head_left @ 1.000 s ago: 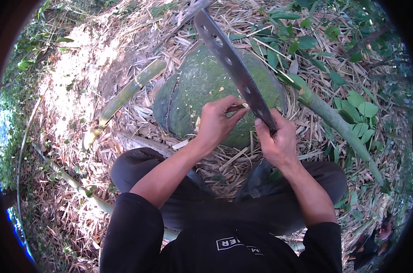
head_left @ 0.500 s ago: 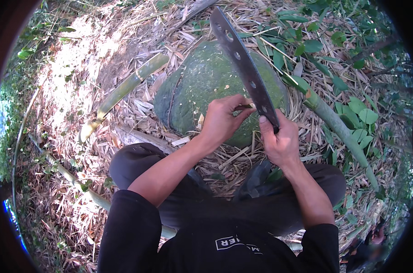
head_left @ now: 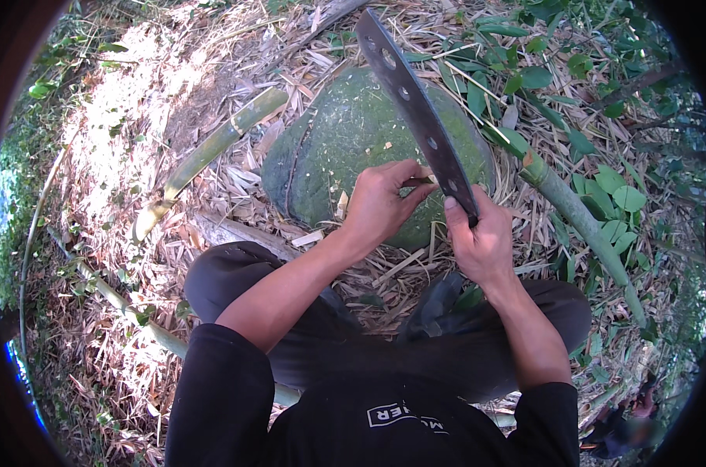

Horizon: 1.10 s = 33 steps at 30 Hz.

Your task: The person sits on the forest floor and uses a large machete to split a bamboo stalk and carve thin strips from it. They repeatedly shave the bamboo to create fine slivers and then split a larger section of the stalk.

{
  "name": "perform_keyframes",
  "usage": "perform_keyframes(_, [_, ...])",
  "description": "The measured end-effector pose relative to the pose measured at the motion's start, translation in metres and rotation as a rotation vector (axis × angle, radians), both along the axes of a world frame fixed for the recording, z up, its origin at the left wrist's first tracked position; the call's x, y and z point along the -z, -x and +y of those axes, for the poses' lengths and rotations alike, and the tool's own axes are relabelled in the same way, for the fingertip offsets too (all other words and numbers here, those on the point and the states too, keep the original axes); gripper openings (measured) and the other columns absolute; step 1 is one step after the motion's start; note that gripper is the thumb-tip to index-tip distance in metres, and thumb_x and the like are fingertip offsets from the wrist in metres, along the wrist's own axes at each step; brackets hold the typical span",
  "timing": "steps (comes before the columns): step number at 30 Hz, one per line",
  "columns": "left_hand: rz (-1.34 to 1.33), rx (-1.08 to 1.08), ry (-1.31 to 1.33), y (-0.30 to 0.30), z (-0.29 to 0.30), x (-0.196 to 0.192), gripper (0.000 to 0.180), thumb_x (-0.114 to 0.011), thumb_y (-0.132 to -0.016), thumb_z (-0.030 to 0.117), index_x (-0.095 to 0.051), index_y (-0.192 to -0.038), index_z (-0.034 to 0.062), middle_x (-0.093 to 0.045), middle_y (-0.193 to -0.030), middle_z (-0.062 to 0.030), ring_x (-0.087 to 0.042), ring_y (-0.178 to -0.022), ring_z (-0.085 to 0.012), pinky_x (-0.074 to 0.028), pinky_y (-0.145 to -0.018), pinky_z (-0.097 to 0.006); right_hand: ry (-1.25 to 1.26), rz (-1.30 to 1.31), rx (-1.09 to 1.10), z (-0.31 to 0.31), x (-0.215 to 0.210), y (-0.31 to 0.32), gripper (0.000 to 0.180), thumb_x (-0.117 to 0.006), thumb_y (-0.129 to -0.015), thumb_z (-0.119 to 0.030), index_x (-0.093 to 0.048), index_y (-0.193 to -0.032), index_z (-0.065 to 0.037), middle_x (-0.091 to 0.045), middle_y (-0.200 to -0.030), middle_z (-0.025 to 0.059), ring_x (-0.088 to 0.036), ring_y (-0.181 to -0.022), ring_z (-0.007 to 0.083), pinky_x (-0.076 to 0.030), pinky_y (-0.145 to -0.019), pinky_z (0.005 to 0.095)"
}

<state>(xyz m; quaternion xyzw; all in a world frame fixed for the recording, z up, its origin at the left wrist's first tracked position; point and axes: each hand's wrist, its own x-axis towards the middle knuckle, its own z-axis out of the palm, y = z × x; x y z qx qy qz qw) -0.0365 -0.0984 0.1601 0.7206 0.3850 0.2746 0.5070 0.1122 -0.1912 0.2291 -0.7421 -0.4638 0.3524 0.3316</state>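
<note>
**Blade and sliver held over a mossy rock**

While the right hand (head_left: 484, 237) grips the lower end of a long dark blade (head_left: 415, 109), its fingers are wrapped tight round the handle, which is hidden inside the fist. The blade rises up and to the left from that hand, slightly curved, with a row of round holes along it, and its tip reaches near the top edge of the view. Just left of it, the left hand (head_left: 380, 202) is closed on a small pale sliver (head_left: 425, 175), pinched between thumb and fingertips; the sliver's end lies against or just beside the blade, which of the two cannot be told. The hands are near each other but not touching.

Under both hands sits a big rounded rock (head_left: 345, 148), green with moss, with a few pale chips on it. The person's knees, in dark trousers, frame the lower side of the rock, and black sleeves come in from the bottom edge. A green bamboo stalk (head_left: 213, 152) lies left of the rock, and another (head_left: 579, 222) runs down the right side. Dry leaves and straw cover the ground (head_left: 119, 140), sunlit at upper left, with green leafy plants (head_left: 618, 194) on the right.
</note>
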Motion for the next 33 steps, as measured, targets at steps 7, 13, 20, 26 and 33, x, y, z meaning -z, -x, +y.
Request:
perform_keyframes(7, [0.024,-0.006,-0.003,0.0000,-0.0008,-0.0003,0.018,-0.080,-0.082,0.005,-0.069,-0.095,-0.0021,-0.074,-0.086,-0.0145,-0.076,-0.084,-0.0210,-0.059,-0.071,-0.032,-0.002,-0.015,-0.007,0.0000,-0.0001,0.0003,0.026,-0.063,-0.098,-0.023,-0.061,-0.090,0.002,-0.053,-0.056,0.0134,-0.056,-0.048,0.0221,-0.042,-0.050,0.0362])
perform_keyframes(13, [0.008,-0.012,-0.014,-0.0001,-0.0013,-0.0005,0.019,-0.081,-0.082,0.006,-0.069,-0.094,-0.0020,-0.074,-0.086,-0.0148,-0.076,-0.084,-0.0219,-0.059,-0.071,-0.033,-0.015,-0.016,-0.026,0.0001,-0.0005,-0.0001,0.025,-0.063,-0.098,-0.021,-0.061,-0.091,0.002,-0.054,-0.056,0.0129,-0.056,-0.048,0.0214,-0.042,-0.049,0.0356])
perform_keyframes(20, [0.012,-0.013,0.002,-0.0004,-0.0009,-0.0002,0.019,-0.081,-0.081,0.005,-0.069,-0.094,-0.0028,-0.074,-0.087,-0.0153,-0.076,-0.087,-0.0224,-0.059,-0.072,-0.033,-0.023,-0.046,-0.037,0.0014,-0.0032,0.0007,0.022,-0.064,-0.097,-0.019,-0.062,-0.092,0.002,-0.055,-0.057,0.0134,-0.058,-0.048,0.0239,-0.043,-0.049,0.0364])
perform_keyframes(26, [0.012,-0.010,0.020,-0.0014,-0.0011,-0.0007,0.019,-0.081,-0.082,0.005,-0.069,-0.094,-0.0031,-0.074,-0.088,-0.0157,-0.076,-0.087,-0.0224,-0.059,-0.073,-0.033,-0.033,-0.107,-0.051,0.0024,-0.0054,0.0005,0.021,-0.064,-0.097,-0.019,-0.063,-0.092,0.001,-0.056,-0.057,0.0141,-0.060,-0.049,0.0277,-0.043,-0.049,0.0377])
perform_keyframes(33, [0.010,-0.013,-0.001,-0.0005,-0.0018,-0.0002,0.020,-0.081,-0.082,0.007,-0.069,-0.096,-0.0019,-0.074,-0.089,-0.0158,-0.076,-0.088,-0.0240,-0.060,-0.074,-0.034,-0.041,-0.133,-0.059,0.0024,-0.0053,0.0013,0.021,-0.063,-0.096,-0.019,-0.063,-0.092,0.001,-0.056,-0.058,0.0150,-0.060,-0.050,0.0299,-0.044,-0.050,0.0384])
